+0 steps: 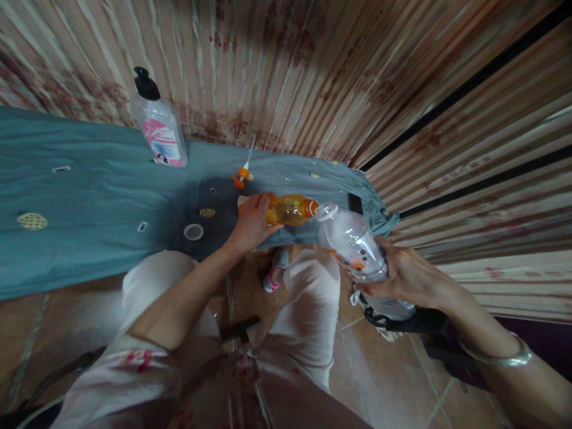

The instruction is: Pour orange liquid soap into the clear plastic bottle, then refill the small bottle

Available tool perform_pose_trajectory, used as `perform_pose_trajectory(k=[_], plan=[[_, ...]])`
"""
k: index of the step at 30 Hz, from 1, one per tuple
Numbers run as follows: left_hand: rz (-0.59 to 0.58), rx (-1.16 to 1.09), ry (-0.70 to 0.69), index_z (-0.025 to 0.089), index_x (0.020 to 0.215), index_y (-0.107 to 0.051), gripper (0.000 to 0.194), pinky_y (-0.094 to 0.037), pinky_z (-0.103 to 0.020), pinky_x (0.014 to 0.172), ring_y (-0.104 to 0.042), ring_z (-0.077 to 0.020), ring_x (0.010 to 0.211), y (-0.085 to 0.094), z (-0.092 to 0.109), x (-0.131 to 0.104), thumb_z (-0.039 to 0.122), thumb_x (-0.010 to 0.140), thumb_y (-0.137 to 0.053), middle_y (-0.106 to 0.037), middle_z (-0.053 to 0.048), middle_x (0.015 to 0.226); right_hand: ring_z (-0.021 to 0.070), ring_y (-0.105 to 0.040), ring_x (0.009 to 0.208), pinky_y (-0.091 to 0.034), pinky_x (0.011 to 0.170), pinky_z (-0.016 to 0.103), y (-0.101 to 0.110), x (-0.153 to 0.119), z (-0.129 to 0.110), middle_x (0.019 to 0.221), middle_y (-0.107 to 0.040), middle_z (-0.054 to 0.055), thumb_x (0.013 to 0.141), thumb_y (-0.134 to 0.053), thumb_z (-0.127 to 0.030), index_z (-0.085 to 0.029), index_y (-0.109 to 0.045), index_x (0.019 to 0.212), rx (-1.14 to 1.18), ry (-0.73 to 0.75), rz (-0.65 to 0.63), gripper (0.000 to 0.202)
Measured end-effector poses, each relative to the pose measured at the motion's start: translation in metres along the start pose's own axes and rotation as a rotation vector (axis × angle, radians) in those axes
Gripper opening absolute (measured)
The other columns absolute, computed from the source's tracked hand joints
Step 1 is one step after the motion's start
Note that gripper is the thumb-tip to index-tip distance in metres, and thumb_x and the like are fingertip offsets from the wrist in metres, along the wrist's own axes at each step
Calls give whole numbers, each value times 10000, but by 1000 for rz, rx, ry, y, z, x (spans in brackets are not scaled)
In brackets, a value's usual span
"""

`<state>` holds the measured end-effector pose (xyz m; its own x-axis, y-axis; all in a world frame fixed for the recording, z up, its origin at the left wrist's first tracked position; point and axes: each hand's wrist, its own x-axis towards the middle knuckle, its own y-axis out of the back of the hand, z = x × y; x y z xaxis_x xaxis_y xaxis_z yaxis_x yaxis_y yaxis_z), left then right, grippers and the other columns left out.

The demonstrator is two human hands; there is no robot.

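The left grip (254, 225) is wrapped around a tilted amber plastic bottle (289, 210), the right grip (409, 275) around a larger clear plastic bottle (346, 233); their mouths meet or nearly meet by the teal cloth-covered desk (93, 196). A wavering wrist could spill liquid onto the white trousers (309, 304).

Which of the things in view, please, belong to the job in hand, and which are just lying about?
In the job:
yellow bottle, in the left hand
clear bottle, in the right hand, mouth by the yellow bottle's
orange pump, probably the yellow bottle's top
small round lid, perhaps

Lying about, it seems:
black-topped bottle, standing
dark flat object, possibly a phone
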<state>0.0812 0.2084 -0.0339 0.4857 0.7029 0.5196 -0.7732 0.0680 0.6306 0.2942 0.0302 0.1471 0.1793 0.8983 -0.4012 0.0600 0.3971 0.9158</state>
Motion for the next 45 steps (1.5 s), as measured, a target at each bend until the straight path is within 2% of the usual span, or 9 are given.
perform_pose_trajectory(k=[14,23,36,45], plan=[[4,-14,-2,151,1179,-395,671,-440,-445,922,-533,-294,1071,-1,-1,0,358,656,-761,-552,-136,1152,246,-665,699,-423,560,276,3,-1,-4,759,-665,33,644,-649,-491,-152,-456,1093,-23,-17,-22,595],[22,-12,-21,159,1186,-392,674,-432,-453,928,-536,-289,1073,-4,-3,-1,370,660,-757,-555,-126,1158,283,-677,797,-435,605,292,3,-1,-4,833,-686,65,654,-645,-505,-152,-436,1170,-42,-25,-36,659],[34,-18,-18,180,1179,-394,674,-445,-449,921,-540,-286,1066,-6,-4,-1,380,652,-764,-555,-111,1144,278,-674,759,-422,579,291,4,0,-6,774,-665,46,646,-643,-498,-158,-440,1081,-31,-41,-39,589],[25,-17,-34,163,1207,-379,688,-437,-449,926,-539,-286,1070,-6,-6,-1,414,677,-739,-550,-126,1155,286,-673,809,-434,613,296,3,0,-6,836,-685,75,641,-640,-488,-165,-442,1087,-11,-42,-34,586]])
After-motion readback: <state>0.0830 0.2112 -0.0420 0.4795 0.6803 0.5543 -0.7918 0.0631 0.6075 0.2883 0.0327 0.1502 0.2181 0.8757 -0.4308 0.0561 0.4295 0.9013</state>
